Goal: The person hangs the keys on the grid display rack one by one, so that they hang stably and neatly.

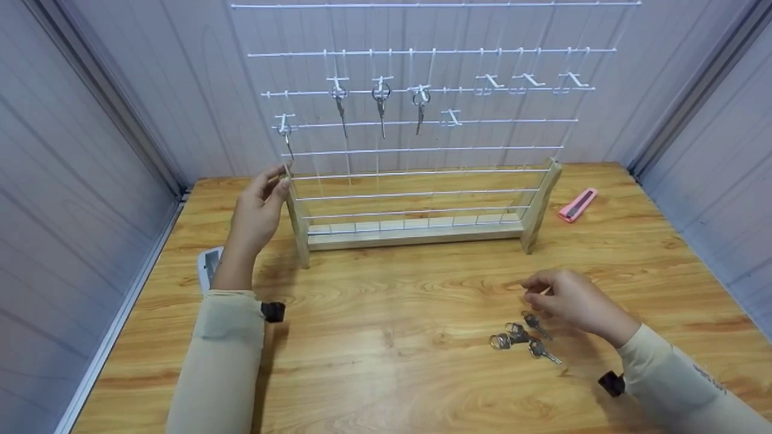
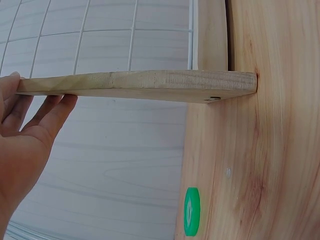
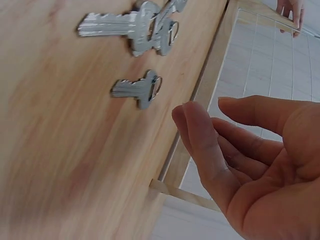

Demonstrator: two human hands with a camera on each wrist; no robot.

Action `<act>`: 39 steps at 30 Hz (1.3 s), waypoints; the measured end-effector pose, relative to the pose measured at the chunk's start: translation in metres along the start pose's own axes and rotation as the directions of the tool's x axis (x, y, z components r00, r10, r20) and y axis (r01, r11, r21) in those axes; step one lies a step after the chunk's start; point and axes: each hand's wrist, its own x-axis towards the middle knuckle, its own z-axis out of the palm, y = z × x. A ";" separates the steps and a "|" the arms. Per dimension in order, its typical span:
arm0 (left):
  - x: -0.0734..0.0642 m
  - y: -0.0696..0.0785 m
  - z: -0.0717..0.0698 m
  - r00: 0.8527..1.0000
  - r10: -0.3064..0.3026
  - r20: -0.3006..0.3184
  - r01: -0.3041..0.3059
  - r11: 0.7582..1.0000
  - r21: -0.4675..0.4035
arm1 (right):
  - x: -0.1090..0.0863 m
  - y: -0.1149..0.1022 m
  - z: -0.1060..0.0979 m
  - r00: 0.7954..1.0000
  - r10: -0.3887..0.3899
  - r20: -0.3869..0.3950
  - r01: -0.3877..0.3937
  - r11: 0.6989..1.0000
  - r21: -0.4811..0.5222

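My left hand (image 1: 256, 211) grips the top of the left wooden side post (image 1: 300, 235) of a white wire rack (image 1: 416, 194). In the left wrist view, thumb and fingers lie on opposite faces of that post. My right hand (image 1: 573, 301) hovers over the table near several loose silver keys (image 1: 535, 323), its fingers loosely curled and holding nothing. Each loose key has a small ring; in the right wrist view one key (image 3: 135, 90) lies apart from an overlapping cluster (image 3: 145, 27). Other keys (image 1: 381, 108) hang by their rings from hooks on the rack.
Several rack hooks (image 1: 528, 79) on the right carry no keys. A pink box cutter (image 1: 577, 205) lies right of the rack. My left forearm partly hides a grey-white object (image 1: 209, 265). A green round object (image 2: 192, 212) shows in the left wrist view. Panel walls enclose the table.
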 end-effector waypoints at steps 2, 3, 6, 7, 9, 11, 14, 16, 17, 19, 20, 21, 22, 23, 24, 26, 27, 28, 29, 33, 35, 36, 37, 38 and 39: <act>0.000 0.000 0.000 1.000 0.000 0.000 0.000 1.000 0.000 | -0.001 0.004 0.001 1.000 0.003 0.005 -0.003 1.000 -0.024; 0.000 0.000 0.000 1.000 0.003 0.001 -0.003 1.000 -0.001 | -0.001 0.006 0.001 1.000 0.001 0.010 0.000 0.999 -0.043; 0.000 0.001 0.000 1.000 0.005 0.003 -0.005 1.000 0.003 | -0.003 0.011 0.003 1.000 0.011 0.024 -0.009 0.996 -0.084; 0.000 0.001 0.000 1.000 0.003 0.003 -0.003 1.000 0.004 | -0.004 0.013 0.004 1.000 0.007 0.029 -0.004 0.996 -0.094; 0.000 0.000 0.001 1.000 0.005 0.001 -0.005 1.000 0.006 | -0.005 0.016 0.005 1.000 -0.008 0.029 0.012 0.993 -0.117; 0.001 0.000 0.001 1.000 0.004 -0.003 -0.004 1.000 0.008 | -0.005 0.018 0.007 0.999 -0.019 0.027 0.023 0.992 -0.123; 0.001 0.000 0.001 1.000 0.005 -0.008 -0.005 1.000 0.011 | -0.005 0.020 0.009 0.999 -0.029 0.024 0.032 0.991 -0.130; 0.001 0.000 0.001 1.000 0.007 -0.008 -0.007 1.000 0.009 | -0.005 0.021 0.011 0.999 -0.024 0.027 0.028 0.991 -0.130; 0.001 0.000 0.001 1.000 0.007 -0.008 -0.007 1.000 0.007 | -0.005 0.021 0.012 0.999 -0.021 0.029 0.025 0.991 -0.129; 0.001 0.000 0.001 1.000 0.008 -0.007 -0.008 1.000 0.006 | -0.005 0.021 0.013 0.999 -0.017 0.031 0.021 0.992 -0.128; 0.000 0.001 0.001 1.000 0.008 -0.006 -0.008 1.000 0.004 | -0.005 0.021 0.014 0.999 -0.015 0.030 0.019 0.992 -0.127; 0.000 0.001 0.001 1.000 0.009 -0.005 -0.009 1.000 0.003 | -0.005 0.021 0.015 0.999 -0.013 0.031 0.017 0.992 -0.125; 0.000 0.001 0.001 1.000 0.008 -0.004 -0.008 1.000 0.003 | -0.005 0.021 0.015 1.000 -0.005 0.031 0.009 0.992 -0.123; 0.000 0.002 0.001 1.000 0.009 -0.004 -0.009 1.000 0.004 | -0.005 0.020 0.016 1.000 0.002 0.030 0.001 0.993 -0.119; 0.000 0.002 0.001 1.000 0.009 -0.003 -0.009 1.000 0.004 | -0.005 0.020 0.017 1.000 0.011 0.029 -0.008 0.993 -0.115; 0.000 0.002 0.001 1.000 0.009 -0.003 -0.009 1.000 0.008 | -0.004 0.020 0.018 0.999 0.026 0.031 -0.022 0.994 -0.104; 0.000 0.002 0.001 1.000 0.010 -0.003 -0.010 1.000 0.012 | -0.004 0.021 0.019 0.999 0.033 0.032 -0.030 0.995 -0.099; 0.000 0.002 0.001 1.000 0.010 -0.003 -0.010 1.000 0.013 | -0.004 0.021 0.020 0.999 0.039 0.031 -0.036 0.995 -0.094; -0.001 0.002 0.001 1.000 0.011 -0.003 -0.011 1.000 0.014 | -0.004 0.021 0.020 0.999 0.039 0.030 -0.036 0.995 -0.091; -0.001 0.002 0.001 1.000 0.010 0.003 -0.010 1.000 0.017 | -0.003 0.023 0.021 0.999 0.031 0.025 -0.029 0.996 -0.089; -0.001 0.002 0.000 1.000 0.006 0.007 -0.006 1.000 0.014 | -0.003 0.024 0.021 0.999 0.030 0.029 -0.027 0.996 -0.082; -0.001 0.002 0.000 1.000 0.004 0.009 -0.004 1.000 0.011 | -0.002 0.024 0.021 0.999 0.033 0.035 -0.030 0.997 -0.070; -0.001 0.002 0.000 1.000 0.001 0.009 -0.001 1.000 0.008 | -0.001 0.025 0.020 0.998 0.037 0.041 -0.035 0.998 -0.055; 0.000 0.001 0.000 1.000 0.000 0.010 0.000 1.000 0.005 | -0.001 0.026 0.020 0.998 0.047 0.049 -0.045 0.998 -0.035; 0.000 0.001 0.000 1.000 -0.001 0.010 0.001 1.000 0.004 | 0.000 0.026 0.020 0.997 0.053 0.057 -0.052 0.999 -0.015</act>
